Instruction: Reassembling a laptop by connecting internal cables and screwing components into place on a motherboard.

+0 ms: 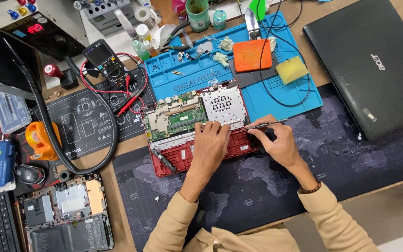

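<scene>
There are two hands: a left hand (212, 142) and a right hand (280, 143). There are three laptops: one opened red laptop (197, 125), one shut black laptop (369, 60), and one opened laptop (68, 214) near the bottom left. There is one multimeter (107, 63), one orange pad (252, 55), one yellow sponge (291, 69) and one computer mouse (30, 174).

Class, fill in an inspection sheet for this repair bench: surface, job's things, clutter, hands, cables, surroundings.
Surface: dark map-print mat on a wooden desk.
Job's things: opened red laptop, circuit board exposed.
Clutter: blue work mat with orange pad and yellow sponge; multimeter.
Hands: left hand rests on the laptop; right hand holds a thin metal tool.
Cables: black cable loops over the blue mat.
Surroundings: closed black laptop; second opened device.
</scene>
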